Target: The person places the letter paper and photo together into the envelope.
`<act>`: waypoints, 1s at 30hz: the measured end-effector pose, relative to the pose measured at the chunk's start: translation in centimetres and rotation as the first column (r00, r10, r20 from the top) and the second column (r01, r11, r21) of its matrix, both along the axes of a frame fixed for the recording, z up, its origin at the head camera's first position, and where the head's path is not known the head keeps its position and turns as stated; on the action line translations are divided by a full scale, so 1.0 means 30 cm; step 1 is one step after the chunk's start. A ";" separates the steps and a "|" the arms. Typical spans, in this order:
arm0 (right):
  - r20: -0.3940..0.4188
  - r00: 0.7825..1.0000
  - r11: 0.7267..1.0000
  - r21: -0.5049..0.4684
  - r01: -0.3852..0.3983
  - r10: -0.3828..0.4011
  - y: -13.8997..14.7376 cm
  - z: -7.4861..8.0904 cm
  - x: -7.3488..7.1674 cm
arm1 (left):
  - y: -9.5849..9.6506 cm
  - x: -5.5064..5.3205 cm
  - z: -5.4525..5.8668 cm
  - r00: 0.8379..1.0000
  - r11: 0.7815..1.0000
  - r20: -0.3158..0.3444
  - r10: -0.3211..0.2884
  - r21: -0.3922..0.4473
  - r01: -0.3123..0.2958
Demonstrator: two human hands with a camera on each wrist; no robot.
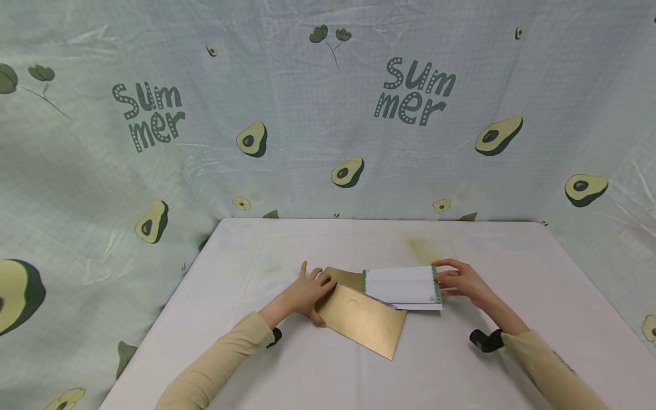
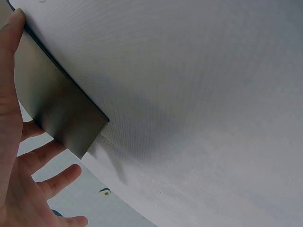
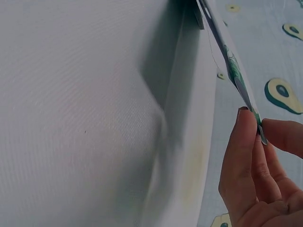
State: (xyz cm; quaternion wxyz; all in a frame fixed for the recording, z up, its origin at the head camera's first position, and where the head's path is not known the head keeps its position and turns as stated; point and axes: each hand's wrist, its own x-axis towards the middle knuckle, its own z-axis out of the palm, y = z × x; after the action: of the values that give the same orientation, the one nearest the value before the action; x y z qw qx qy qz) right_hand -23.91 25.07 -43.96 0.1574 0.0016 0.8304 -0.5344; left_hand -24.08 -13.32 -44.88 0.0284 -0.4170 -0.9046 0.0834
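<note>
Near the middle of the table lies a gold card holder (image 1: pixel 366 327), tilted, with a round notch mark on its front and a second gold panel showing behind. My left hand (image 1: pixel 307 290) grips its left end between thumb and fingers; the left wrist view shows the holder's edge (image 2: pixel 71 109) in that grasp. White sheets with green patterned borders (image 1: pixel 400 285) rise from behind the holder's front panel, their lower left part hidden by it. My right hand (image 1: pixel 463 282) pinches their right edge; in the right wrist view the sheets (image 3: pixel 232 66) appear edge-on between thumb and fingers.
A white cloth covers the table (image 1: pixel 246 250), with a faint yellow stain (image 1: pixel 422 249) toward the back. Behind and at both sides hangs a pale curtain (image 1: pixel 297 85) printed with avocados and lettering. Dark wrist devices (image 1: pixel 486 340) are worn on both arms.
</note>
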 end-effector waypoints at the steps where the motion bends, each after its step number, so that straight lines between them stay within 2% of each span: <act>1: -0.004 1.000 1.000 -0.009 -0.003 0.003 -0.006 -0.001 -0.002 | 0.002 0.000 0.000 1.000 1.000 -0.004 0.004 -0.007 -0.004; 8: -0.043 0.998 0.996 -0.075 -0.053 0.050 -0.041 -0.010 -0.008 | 0.006 0.004 0.015 0.999 0.998 -0.031 0.016 -0.065 -0.018; 19: -0.030 0.999 0.994 -0.101 -0.040 0.037 -0.102 -0.013 -0.016 | 0.002 0.000 0.020 1.000 0.999 -0.029 0.007 -0.052 -0.009; 30: -0.040 0.996 0.985 -0.146 -0.087 0.082 -0.148 -0.033 -0.030 | -0.001 -0.006 0.028 1.000 0.998 -0.022 0.022 -0.051 -0.023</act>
State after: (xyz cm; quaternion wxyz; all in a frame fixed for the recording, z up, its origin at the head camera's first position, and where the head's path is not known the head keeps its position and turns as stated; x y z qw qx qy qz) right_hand -24.82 20.62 -44.94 0.1656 -0.0541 0.7905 -0.5872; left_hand -24.27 -13.37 -44.04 0.0263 -0.4064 -0.9065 0.1114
